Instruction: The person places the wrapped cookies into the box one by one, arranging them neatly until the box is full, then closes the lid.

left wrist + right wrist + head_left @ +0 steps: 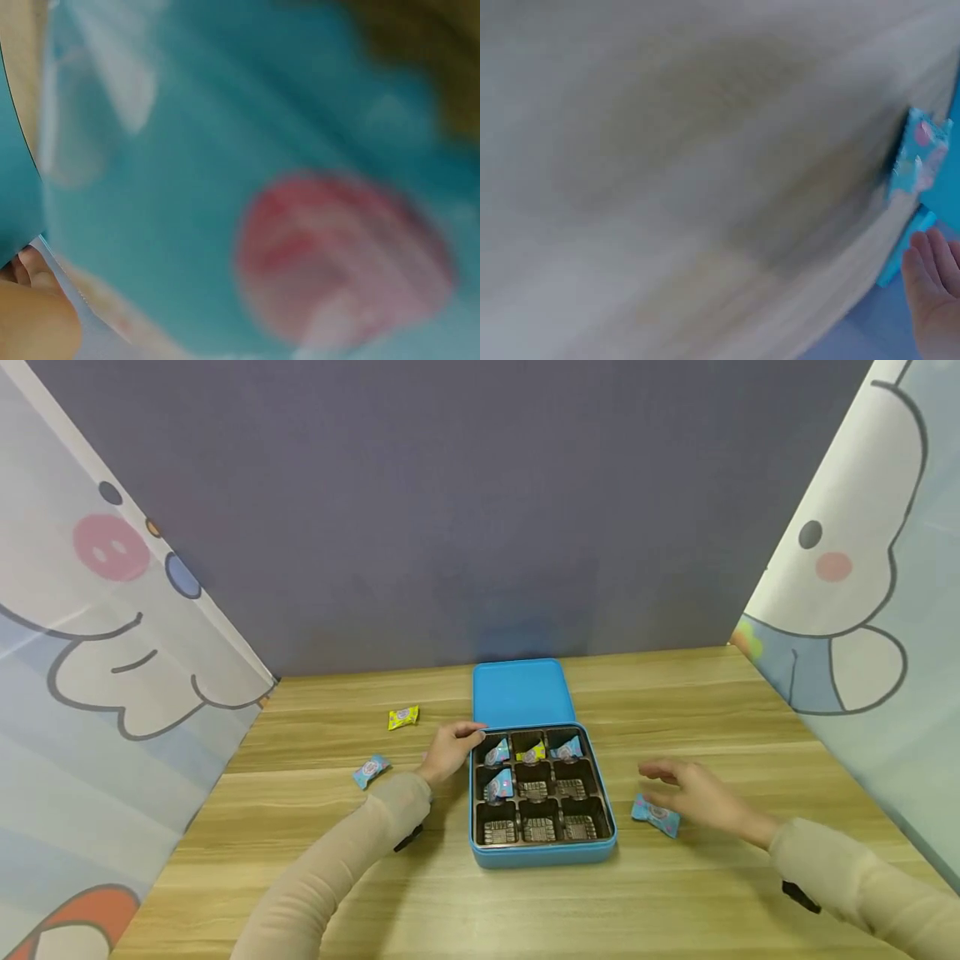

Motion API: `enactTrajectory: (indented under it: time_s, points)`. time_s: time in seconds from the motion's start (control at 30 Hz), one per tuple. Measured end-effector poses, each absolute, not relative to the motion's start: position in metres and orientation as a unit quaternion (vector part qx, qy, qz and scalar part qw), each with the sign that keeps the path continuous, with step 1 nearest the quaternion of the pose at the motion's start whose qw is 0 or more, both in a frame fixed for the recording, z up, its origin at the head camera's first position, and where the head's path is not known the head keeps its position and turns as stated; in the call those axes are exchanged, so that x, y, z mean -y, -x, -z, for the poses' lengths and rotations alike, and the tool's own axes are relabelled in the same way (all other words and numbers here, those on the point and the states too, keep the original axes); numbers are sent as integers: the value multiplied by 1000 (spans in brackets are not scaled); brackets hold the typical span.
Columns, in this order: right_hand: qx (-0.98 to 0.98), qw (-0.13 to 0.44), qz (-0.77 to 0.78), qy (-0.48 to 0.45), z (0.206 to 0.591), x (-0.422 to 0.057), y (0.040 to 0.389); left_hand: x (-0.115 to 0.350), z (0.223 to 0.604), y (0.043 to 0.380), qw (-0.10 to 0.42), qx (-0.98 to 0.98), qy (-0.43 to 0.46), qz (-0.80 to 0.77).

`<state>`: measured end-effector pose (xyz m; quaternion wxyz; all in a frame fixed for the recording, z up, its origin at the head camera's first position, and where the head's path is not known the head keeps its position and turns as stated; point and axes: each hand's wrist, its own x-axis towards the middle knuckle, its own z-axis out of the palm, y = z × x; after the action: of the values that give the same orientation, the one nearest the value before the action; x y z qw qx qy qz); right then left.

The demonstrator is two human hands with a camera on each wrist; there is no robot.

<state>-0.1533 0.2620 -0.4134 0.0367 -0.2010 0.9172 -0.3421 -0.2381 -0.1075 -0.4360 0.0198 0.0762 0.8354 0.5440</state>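
Note:
A blue tin box (pixel 543 856) with a dark divided tray stands on the table, its lid (pixel 521 689) laid back behind it. Blue-wrapped candies sit in the back left, back right and middle left compartments; a yellow one (pixel 532 753) sits in the back middle. My left hand (pixel 448 750) rests its fingertips against the box's left rim near the back corner. To the right of the box, my right hand (pixel 693 793) hovers with fingers extended, thumb close over a blue-wrapped candy (pixel 657 817). That candy also shows in the right wrist view, apart from the fingers.
Left of the box lie a yellow-wrapped candy (pixel 403 717) and a blue-wrapped candy (pixel 371 770) on the wooden table (pixel 525 918). A blurred blue wrapper (pixel 187 225) fills most of the left wrist view. A grey panel (pixel 480 527) rises behind the table, with cartoon-printed sheets at both sides.

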Motion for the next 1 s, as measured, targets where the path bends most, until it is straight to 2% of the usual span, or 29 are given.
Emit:
enactTrajectory:
  time_s: [0.13,0.33,0.8,1.0]
  points:
    - [-913,24,363,182,420,-265,149,107,435,240,10,-837,-77,-542]
    - [-913,28,379,151,429,-270,144,105,430,240,24,-831,-78,-550]
    - [-907,43,386,165,440,-270,138,107,432,240,26,-832,-72,-549]
    - [-924,8,338,179,445,-268,132,107,436,240,25,-837,-66,-543]
